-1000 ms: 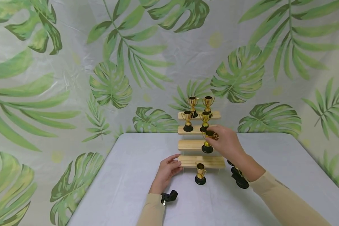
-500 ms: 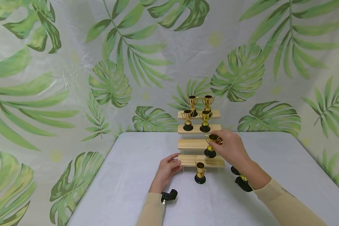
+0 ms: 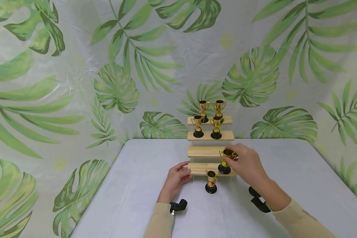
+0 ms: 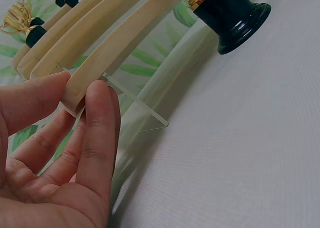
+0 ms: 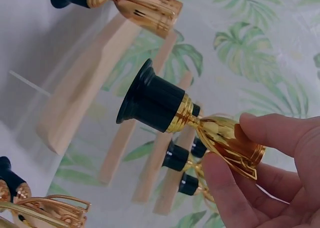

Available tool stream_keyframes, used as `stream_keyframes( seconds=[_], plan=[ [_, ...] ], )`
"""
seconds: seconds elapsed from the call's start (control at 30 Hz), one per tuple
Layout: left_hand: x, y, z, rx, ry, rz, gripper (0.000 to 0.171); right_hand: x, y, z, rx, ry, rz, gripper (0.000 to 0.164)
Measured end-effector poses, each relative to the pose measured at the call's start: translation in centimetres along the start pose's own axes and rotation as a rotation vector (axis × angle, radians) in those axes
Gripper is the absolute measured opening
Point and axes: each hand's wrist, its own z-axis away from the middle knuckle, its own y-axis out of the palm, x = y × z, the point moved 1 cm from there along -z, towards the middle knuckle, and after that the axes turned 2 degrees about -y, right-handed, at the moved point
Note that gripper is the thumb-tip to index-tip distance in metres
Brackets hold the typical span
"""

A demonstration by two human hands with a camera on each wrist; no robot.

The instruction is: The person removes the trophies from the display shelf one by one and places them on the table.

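Note:
My right hand [image 3: 248,163] pinches a small gold trophy cup [image 5: 227,138] by its bowl, thumb on one side and fingers on the other. In the head view the cup's black base is in front of the right part of the lowest shelf; whether they touch I cannot tell. The left hand [image 3: 175,181] grips the left end of that lowest wooden shelf [image 3: 200,168] between thumb and fingers. Standing upright on the table before the stand is another trophy cup [image 3: 211,181]. The second shelf from the bottom [image 3: 203,151] bears no cup.
Two cups stand on the upper-middle shelf [image 3: 207,136] and two on the top shelf [image 3: 193,121]. More gold cups [image 5: 50,210] are by my right wrist, partly hidden in the head view. A leaf-patterned sheet [image 3: 157,66] hangs behind the white table [image 3: 131,198].
My right hand has moved down and toward me to the right with the trophy cup, from the second-lowest shelf's level to the lowest shelf's. The left hand has kept its grip.

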Motion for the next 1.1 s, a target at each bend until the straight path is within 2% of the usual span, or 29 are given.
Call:
stream_keyframes(
  seconds=[0.33, 0.77, 1.1],
  plan=[
    [-0.2, 0.1, 0.0, -0.005, 0.004, -0.006, 0.047, 0.0, 0.3, 1.7, -0.001, 0.003, -0.01, 0.034],
    [0.0, 0.1, -0.1, -0.006, -0.004, 0.0, 0.049, 0.2, 1.2, 3.4, 0.051, 0.047, 0.017, 0.034],
    [-0.1, 0.1, 0.0, -0.013, -0.008, -0.004, 0.045, -0.8, 3.1, 4.4, 0.064, 0.032, 0.035, 0.037]
  ],
)
